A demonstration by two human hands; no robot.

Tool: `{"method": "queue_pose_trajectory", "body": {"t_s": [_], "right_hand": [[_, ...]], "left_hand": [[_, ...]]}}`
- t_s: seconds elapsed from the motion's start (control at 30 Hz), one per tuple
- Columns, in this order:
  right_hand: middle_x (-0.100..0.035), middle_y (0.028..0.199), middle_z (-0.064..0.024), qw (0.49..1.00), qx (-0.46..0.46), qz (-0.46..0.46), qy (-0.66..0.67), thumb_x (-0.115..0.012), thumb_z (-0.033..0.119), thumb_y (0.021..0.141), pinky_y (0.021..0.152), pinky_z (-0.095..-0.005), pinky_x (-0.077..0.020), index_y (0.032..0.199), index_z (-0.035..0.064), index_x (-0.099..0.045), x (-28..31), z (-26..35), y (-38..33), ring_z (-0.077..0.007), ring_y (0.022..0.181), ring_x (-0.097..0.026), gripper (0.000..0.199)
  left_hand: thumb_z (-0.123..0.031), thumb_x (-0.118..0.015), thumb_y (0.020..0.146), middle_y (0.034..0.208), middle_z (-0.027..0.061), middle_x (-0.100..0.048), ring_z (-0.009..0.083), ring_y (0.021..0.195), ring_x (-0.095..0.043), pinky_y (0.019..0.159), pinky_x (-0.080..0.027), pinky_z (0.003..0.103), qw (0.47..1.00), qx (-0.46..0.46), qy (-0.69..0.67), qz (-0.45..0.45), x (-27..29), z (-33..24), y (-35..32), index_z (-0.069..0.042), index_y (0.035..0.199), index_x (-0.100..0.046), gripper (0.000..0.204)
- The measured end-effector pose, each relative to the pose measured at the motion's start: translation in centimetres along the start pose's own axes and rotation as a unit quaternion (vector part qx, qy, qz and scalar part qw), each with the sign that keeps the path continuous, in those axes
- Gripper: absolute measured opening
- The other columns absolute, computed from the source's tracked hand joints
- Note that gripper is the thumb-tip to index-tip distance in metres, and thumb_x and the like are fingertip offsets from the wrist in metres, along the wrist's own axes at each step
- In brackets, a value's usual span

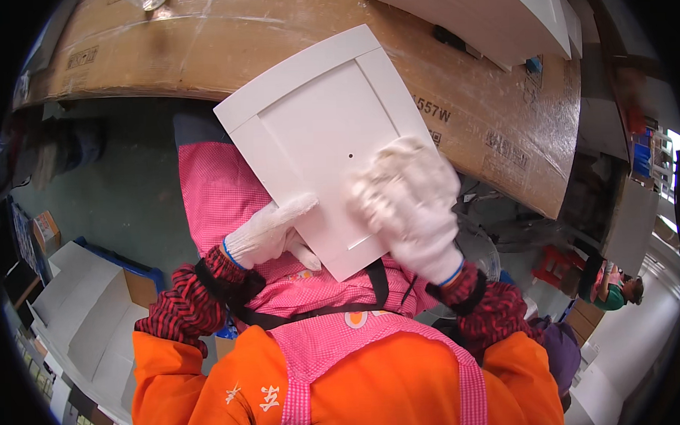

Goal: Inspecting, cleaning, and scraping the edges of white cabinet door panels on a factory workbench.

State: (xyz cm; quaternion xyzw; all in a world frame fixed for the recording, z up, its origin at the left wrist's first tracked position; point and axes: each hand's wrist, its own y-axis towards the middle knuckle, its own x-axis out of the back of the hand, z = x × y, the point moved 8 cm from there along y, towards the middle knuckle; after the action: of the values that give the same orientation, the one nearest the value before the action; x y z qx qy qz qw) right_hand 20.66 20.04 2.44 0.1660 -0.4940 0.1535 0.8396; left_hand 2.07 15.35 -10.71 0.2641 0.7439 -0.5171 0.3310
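A white recessed panel (318, 131) with a small dark hole in its middle is held tilted in front of my chest, over a pink checked apron. My left hand (269, 231), in a white knit glove, grips the panel's lower left edge from beneath. My right hand (408, 202), also gloved, presses flat on the panel's lower right face, blurred as if rubbing. Both forearms wear red and black patterned sleeves over orange.
A cardboard-covered worktable (494, 125) stretches behind the panel, with more white panels (490, 12) stacked at its far end. White panels (89, 311) lie at the lower left beside a blue crate. Another person (612, 289) sits at the far right.
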Motion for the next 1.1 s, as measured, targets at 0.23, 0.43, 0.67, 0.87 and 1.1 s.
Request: {"method": "queue_pose_trajectory", "body": {"t_s": [0.23, 0.43, 0.67, 0.87, 1.1], "right_hand": [[-0.073, 0.121, -0.0118, 0.985, 0.12, -0.023, 0.123, -0.075, 0.016, 0.087, 0.095, -0.0454, -0.0568, 0.103, 0.0092, -0.076, 0.7, 0.3, -2.4, -0.0304, 0.11, -0.071, 0.018], [-0.07, 0.119, -0.0131, 0.985, -0.06, -0.142, 0.079, -0.07, 0.009, 0.088, 0.089, -0.0436, -0.0577, 0.099, 0.0072, -0.075, 2.6, -5.9, -5.9, -0.0328, 0.105, -0.068, 0.012], [-0.071, 0.104, -0.0087, 0.96, 0.196, -0.084, 0.183, -0.078, 0.025, 0.069, 0.079, -0.0402, -0.061, 0.096, 0.008, -0.075, 3.1, -4.1, -3.5, -0.0279, 0.097, -0.074, 0.032], [-0.07, 0.128, -0.0119, 0.918, -0.072, -0.07, -0.383, -0.072, 0.026, 0.094, 0.098, -0.047, -0.0538, 0.118, 0.0086, -0.076, 11.8, -19.9, -1.4, -0.0364, 0.119, -0.063, 0.029], [-0.077, 0.088, -0.014, 0.941, -0.069, 0.018, -0.332, -0.062, 0.031, 0.1, 0.07, -0.0498, -0.0585, 0.099, 0.0112, -0.072, 5.8, -19.0, 10.1, -0.0339, 0.084, -0.076, 0.023]], "left_hand": [[-0.048, -0.059, 0.107, 0.123, 0.0198, -0.071, 0.0348, 0.079, -0.078, 0.053, -0.067, 0.041, 0.999, -0.024, 0.017, -0.038, 1.8, 1.0, -0.5, 0.003, 0.147, -0.049, 0.066], [-0.047, -0.06, 0.106, 0.119, 0.0206, -0.072, 0.0343, 0.075, -0.078, 0.053, -0.067, 0.042, 0.997, -0.032, 0.035, -0.054, 1.2, 0.4, 0.4, 0.004, 0.147, -0.048, 0.066], [-0.04, -0.065, 0.105, 0.111, 0.0219, -0.074, 0.0341, 0.072, -0.078, 0.056, -0.068, 0.043, 0.995, -0.06, 0.055, -0.052, 1.4, 0.8, -1.0, 0.007, 0.143, -0.051, 0.062], [-0.03, -0.068, 0.102, 0.108, 0.0221, -0.074, 0.029, 0.073, -0.078, 0.05, -0.065, 0.036, 0.979, -0.174, 0.037, -0.099, 1.8, -2.2, -4.1, 0.009, 0.143, -0.05, 0.06], [-0.031, -0.062, 0.107, 0.108, 0.0212, -0.075, 0.0256, 0.082, -0.079, 0.058, -0.066, 0.033, 0.939, -0.3, -0.037, -0.167, 2.8, -6.8, -2.9, 0.011, 0.138, -0.052, 0.053]]}}
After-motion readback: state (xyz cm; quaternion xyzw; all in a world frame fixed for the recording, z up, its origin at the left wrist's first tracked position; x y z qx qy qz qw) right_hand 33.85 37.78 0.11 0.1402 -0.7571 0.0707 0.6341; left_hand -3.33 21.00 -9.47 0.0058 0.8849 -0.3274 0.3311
